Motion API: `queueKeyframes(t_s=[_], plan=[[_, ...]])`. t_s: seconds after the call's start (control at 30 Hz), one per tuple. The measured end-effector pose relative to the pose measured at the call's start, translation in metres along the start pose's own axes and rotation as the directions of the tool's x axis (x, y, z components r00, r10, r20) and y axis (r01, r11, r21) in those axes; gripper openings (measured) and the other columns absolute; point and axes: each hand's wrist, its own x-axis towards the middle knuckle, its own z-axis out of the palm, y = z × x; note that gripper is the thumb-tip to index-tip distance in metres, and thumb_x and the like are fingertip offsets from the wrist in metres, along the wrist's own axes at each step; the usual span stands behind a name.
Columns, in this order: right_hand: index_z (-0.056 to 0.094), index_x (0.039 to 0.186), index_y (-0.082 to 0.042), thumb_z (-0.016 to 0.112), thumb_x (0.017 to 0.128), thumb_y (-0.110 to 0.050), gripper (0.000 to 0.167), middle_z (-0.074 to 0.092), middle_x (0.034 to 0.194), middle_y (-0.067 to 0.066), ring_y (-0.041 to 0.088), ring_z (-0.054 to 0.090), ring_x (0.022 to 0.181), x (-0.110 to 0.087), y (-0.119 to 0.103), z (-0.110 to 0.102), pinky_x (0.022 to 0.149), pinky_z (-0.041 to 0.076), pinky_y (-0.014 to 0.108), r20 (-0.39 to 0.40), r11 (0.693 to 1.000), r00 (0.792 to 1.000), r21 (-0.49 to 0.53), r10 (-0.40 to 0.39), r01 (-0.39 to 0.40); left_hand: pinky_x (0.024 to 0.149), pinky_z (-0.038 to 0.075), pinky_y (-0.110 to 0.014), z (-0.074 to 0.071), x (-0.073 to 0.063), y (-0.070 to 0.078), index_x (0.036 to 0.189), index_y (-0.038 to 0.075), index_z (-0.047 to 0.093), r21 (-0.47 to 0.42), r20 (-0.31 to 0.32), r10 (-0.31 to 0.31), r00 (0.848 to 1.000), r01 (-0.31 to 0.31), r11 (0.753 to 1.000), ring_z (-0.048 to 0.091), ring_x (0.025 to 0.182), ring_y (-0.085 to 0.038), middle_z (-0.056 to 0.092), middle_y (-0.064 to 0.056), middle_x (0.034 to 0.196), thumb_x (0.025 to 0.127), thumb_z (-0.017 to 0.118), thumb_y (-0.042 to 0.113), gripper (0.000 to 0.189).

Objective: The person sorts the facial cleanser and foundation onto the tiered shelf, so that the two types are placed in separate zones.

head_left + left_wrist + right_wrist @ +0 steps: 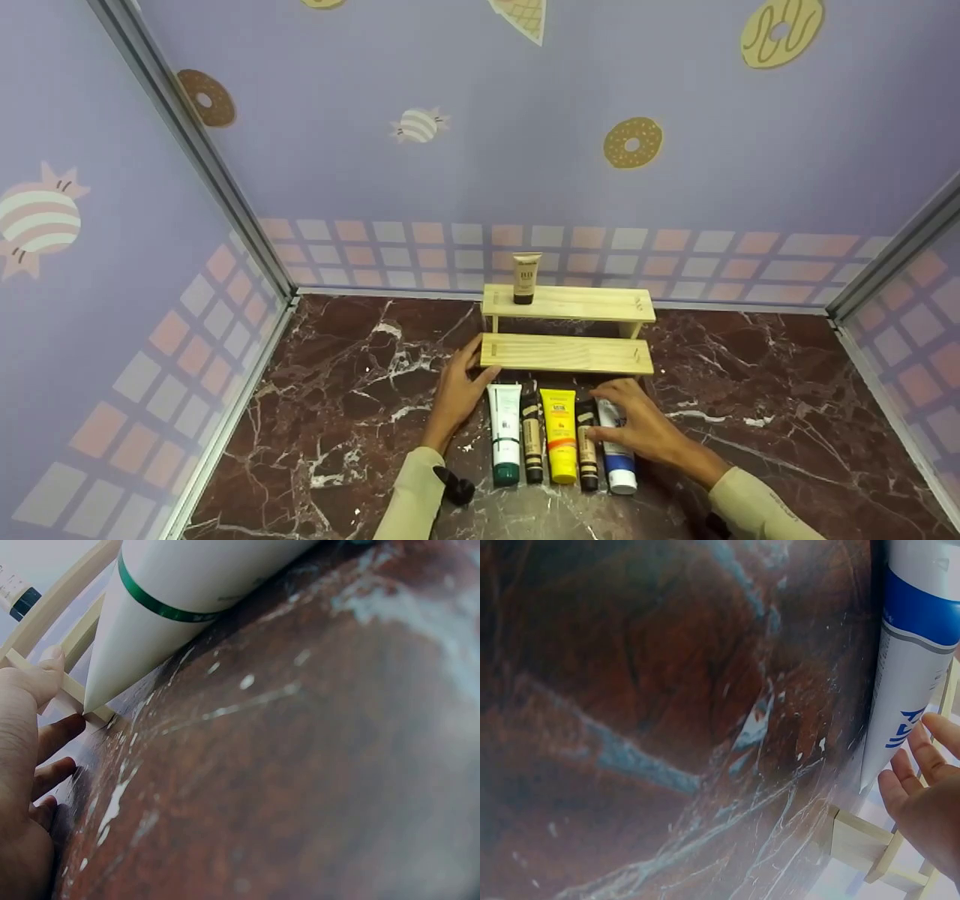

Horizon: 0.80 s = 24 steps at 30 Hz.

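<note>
At the left end of a two-tier wooden stand (566, 354), my left hand (459, 386) touches the lower tier with spread fingers, thumb by its front corner. The left wrist view shows the thumb (51, 664) against the wood. My right hand (637, 424) is over a white tube with a blue band (621, 457), its fingers loosely bent. Its thumb tip is by a black-capped beige tube (588, 454). To the left in the row lie a yellow tube (559, 435), another black-capped beige tube (532, 439) and a white tube with a green cap (505, 435).
A small beige BB tube (526, 277) stands upright on its dark cap on the upper tier (585, 301). Dark red marble tabletop (360, 420) spreads around the stand. Lilac printed panels (360, 172) enclose the back and sides.
</note>
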Motion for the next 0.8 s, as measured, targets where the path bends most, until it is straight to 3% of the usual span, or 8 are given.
queueKeyframes(t_s=[0.13,0.43,0.6,0.8], plan=[[0.071,0.138,0.003,0.094,0.088,-0.040,0.069,0.065,0.137,0.016,0.038,0.059,0.127,0.0009,0.0000,0.0011,0.106,0.055,0.067,0.009,1.000,1.000,0.008,-0.005,0.005,0.136,0.022,-0.058,-0.0001,-0.0001,-0.0012,0.165,0.003,0.050,0.007,0.003,-0.005,1.000,0.005,1.000,0.068,0.135,-0.034,0.071,-0.022,0.139,0.102,0.081,0.035,0.077],[0.071,0.137,0.002,0.093,0.090,-0.042,0.069,0.064,0.136,0.017,0.039,0.058,0.127,0.0020,0.0008,0.0047,0.106,0.054,0.069,0.033,1.000,0.999,-0.007,-0.007,0.007,0.131,0.027,-0.066,-0.0002,-0.0015,-0.0018,0.165,0.005,0.051,0.020,-0.006,-0.015,1.000,0.015,1.000,0.070,0.132,-0.038,0.058,-0.031,0.154,0.102,0.082,0.036,0.077],[0.071,0.138,0.002,0.093,0.090,-0.041,0.068,0.064,0.136,0.017,0.039,0.058,0.127,0.0028,0.0014,0.0056,0.106,0.054,0.070,0.039,1.000,0.999,0.008,-0.004,0.003,0.131,0.028,-0.065,-0.0004,-0.0007,0.0003,0.164,0.005,0.051,0.019,-0.010,-0.020,1.000,0.020,1.000,0.070,0.131,-0.039,0.059,-0.030,0.154,0.102,0.081,0.037,0.076],[0.070,0.140,0.002,0.092,0.090,-0.042,0.071,0.064,0.135,0.017,0.039,0.057,0.127,0.0062,0.0001,0.0058,0.106,0.054,0.070,0.080,1.000,0.997,0.007,-0.001,0.001,0.133,0.024,-0.066,-0.0010,-0.0017,0.0008,0.164,0.007,0.052,0.041,-0.012,-0.037,0.999,0.037,0.998,0.065,0.138,-0.041,0.068,-0.025,0.143,0.101,0.081,0.040,0.077]])
